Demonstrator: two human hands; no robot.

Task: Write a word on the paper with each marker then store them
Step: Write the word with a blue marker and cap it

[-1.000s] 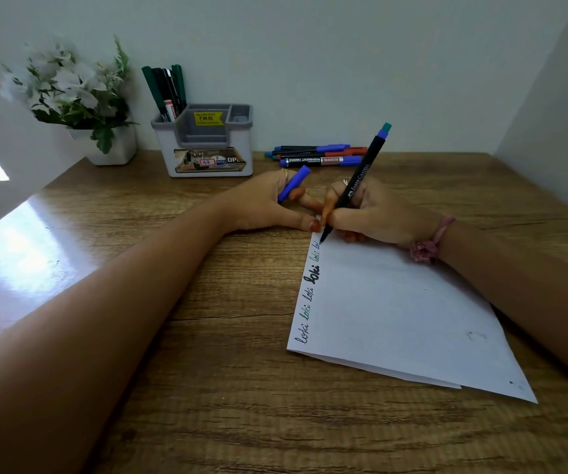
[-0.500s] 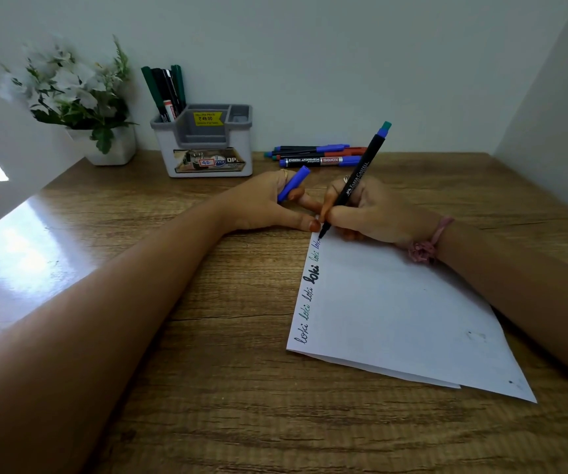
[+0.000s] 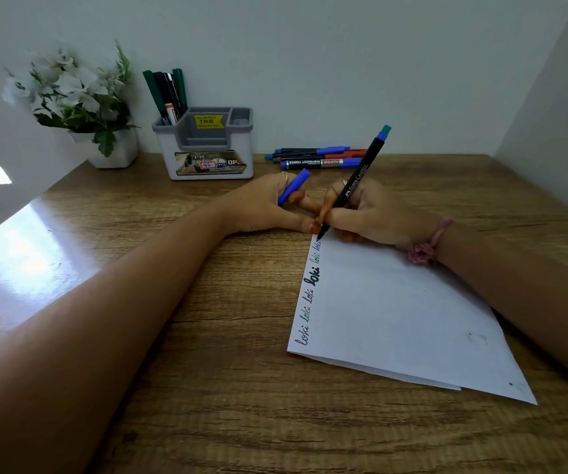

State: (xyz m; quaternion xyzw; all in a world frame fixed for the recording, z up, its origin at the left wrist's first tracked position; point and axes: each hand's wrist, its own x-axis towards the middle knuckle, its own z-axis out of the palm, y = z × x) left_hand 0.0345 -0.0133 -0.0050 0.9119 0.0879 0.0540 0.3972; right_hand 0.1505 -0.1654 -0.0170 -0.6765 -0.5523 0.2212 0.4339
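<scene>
Black slim marker with a blue-green end plug and white lettering (image 3: 356, 181): long axis tilted, tip down toward the near left, plug end up toward the far right. Tip rests at the far left corner of the white paper sheet (image 3: 395, 313), which lies on the right half of the brown wood-grain desk (image 3: 173, 336), rotated so its left edge runs from near to far.

Right hand (image 3: 371, 213): fingers curled tight round the lower barrel of the marker in a writing grip, heel of hand on the far edge of the paper. Pink fabric band (image 3: 424, 246) on the wrist.

Left hand (image 3: 269, 206): loosely curled, resting on the desk just left of the paper's far corner, thumb tip touching or nearly touching the right hand's fingers. It holds a short blue marker cap (image 3: 294, 186) between the fingers, cap pointing up and to the far right.

Paper markings: a column of handwritten words "loki" (image 3: 310, 299) along the left edge, in dark, green and blue-toned inks, one heavier in bold black. Remainder of sheet mostly blank; a second sheet's edge shows beneath at the near side.

Far edge of desk: grey-and-white plastic organiser (image 3: 207, 148) with dark green and black markers (image 3: 168, 94) upright in its left compartment. To its right, several loose markers (image 3: 316, 157) lying sideways, blue, red and black. White pot of white flowers (image 3: 81, 104) at the far left corner.
</scene>
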